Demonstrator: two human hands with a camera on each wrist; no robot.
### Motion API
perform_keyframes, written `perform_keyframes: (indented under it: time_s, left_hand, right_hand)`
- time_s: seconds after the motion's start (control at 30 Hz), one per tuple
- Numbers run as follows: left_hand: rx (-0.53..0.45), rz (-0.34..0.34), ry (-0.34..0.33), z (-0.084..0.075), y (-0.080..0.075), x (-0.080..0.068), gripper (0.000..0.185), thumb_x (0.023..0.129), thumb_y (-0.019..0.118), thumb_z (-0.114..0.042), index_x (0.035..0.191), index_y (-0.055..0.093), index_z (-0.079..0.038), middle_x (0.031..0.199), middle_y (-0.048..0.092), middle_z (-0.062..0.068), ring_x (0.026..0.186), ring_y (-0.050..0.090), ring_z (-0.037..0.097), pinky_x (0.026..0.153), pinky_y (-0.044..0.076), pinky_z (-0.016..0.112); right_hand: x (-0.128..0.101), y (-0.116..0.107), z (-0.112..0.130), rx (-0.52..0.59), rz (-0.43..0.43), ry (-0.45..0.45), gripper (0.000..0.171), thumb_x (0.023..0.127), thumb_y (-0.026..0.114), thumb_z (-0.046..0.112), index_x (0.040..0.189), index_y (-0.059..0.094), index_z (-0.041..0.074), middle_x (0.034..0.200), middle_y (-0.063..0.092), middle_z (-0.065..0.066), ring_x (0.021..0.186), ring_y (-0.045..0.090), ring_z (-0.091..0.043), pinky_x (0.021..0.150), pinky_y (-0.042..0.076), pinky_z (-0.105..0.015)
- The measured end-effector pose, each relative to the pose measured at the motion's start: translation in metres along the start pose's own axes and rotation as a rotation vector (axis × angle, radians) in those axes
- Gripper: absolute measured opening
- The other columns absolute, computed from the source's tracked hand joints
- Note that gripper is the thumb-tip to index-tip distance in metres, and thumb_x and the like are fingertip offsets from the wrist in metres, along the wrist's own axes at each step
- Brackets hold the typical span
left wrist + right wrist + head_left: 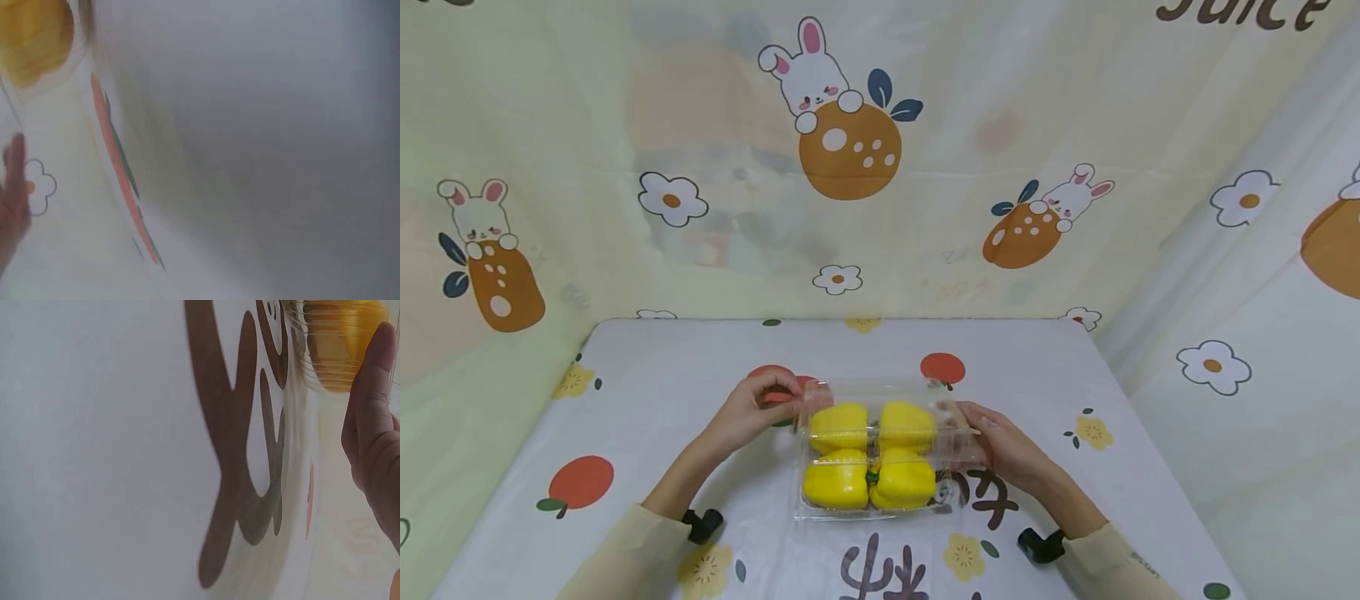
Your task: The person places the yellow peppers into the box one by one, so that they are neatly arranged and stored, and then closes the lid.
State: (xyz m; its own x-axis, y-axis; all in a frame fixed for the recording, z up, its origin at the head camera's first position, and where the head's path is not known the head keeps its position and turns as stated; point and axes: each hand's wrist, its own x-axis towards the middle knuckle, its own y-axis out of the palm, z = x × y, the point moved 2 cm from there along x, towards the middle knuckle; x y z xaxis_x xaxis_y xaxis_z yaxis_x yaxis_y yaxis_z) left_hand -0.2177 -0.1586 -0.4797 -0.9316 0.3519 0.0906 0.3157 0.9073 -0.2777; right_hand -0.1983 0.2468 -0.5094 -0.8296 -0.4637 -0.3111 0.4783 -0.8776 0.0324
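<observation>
On the near part of the table, which has a white cloth with printed fruits and flowers, my 2 forearms come in with pale sleeves and a black band at each wrist. Between my hands lies a clear plastic clamshell box with 4 yellow bell peppers inside, 2 near me and 2 behind them. My right hand is at the right side of the box, the fingers touching its far right edge; in the right wrist view 1 finger stands just beside the ribbed plastic wall, but I cannot tell if the fingers really grip it. My left hand is at the far left corner of the box, with the fingers curled and pinching the lid edge there. Behind the table hangs a yellow curtain with rabbits and oranges.
</observation>
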Motion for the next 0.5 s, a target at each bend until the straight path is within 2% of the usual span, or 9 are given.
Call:
perform_keyframes:
  time_s: [0.07, 0.17, 0.3, 0.4, 0.5]
  left_hand:
    - [0.014, -0.015, -0.009, 0.002, 0.001, -0.001, 0.018, 0.096, 0.074, -0.004, 0.113, 0.068, -0.001, 0.126, 0.063, 0.021, 0.114, 0.067, 0.031, 0.093, 0.059, 0.021]
    - [0.053, -0.032, -0.021, 0.004, 0.002, -0.003, 0.018, 0.096, 0.075, -0.007, 0.113, 0.070, -0.002, 0.123, 0.067, 0.019, 0.114, 0.065, 0.031, 0.100, 0.056, 0.032]
    - [0.119, -0.035, -0.080, 0.007, 0.003, -0.008, 0.022, 0.097, 0.076, -0.013, 0.118, 0.071, -0.007, 0.124, 0.070, 0.014, 0.116, 0.063, 0.031, 0.104, 0.053, 0.046]
    - [0.134, -0.024, -0.130, 0.008, 0.005, -0.011, 0.026, 0.098, 0.075, -0.018, 0.122, 0.069, -0.009, 0.128, 0.068, 0.012, 0.121, 0.063, 0.032, 0.107, 0.055, 0.051]
    - [0.113, -0.016, -0.157, 0.007, 0.007, -0.014, 0.030, 0.099, 0.073, -0.020, 0.125, 0.067, -0.009, 0.131, 0.067, 0.013, 0.125, 0.063, 0.034, 0.110, 0.052, 0.057]
  right_hand:
    - [0.000, 0.000, 0.000, 0.008, 0.001, 0.007, 0.067, 0.113, 0.042, 0.048, 0.165, 0.032, 0.007, 0.153, 0.053, -0.018, 0.114, 0.069, -0.020, 0.094, 0.065, -0.037]
    - [-0.001, 0.001, 0.003, -0.004, 0.005, -0.003, 0.067, 0.113, 0.040, 0.049, 0.165, 0.033, 0.007, 0.157, 0.047, -0.020, 0.119, 0.067, -0.018, 0.097, 0.064, -0.035]
    - [-0.004, 0.003, 0.007, -0.052, -0.006, -0.006, 0.067, 0.112, 0.042, 0.050, 0.164, 0.035, 0.007, 0.163, 0.041, -0.021, 0.129, 0.061, -0.021, 0.104, 0.061, -0.036]
    - [-0.006, 0.004, 0.008, -0.079, -0.005, -0.010, 0.067, 0.112, 0.046, 0.046, 0.164, 0.032, 0.007, 0.165, 0.039, -0.023, 0.133, 0.060, -0.029, 0.106, 0.060, -0.040]
    - [-0.007, 0.006, 0.009, -0.097, 0.002, -0.024, 0.065, 0.112, 0.048, 0.039, 0.166, 0.027, 0.009, 0.162, 0.041, -0.028, 0.133, 0.061, -0.031, 0.105, 0.060, -0.042]
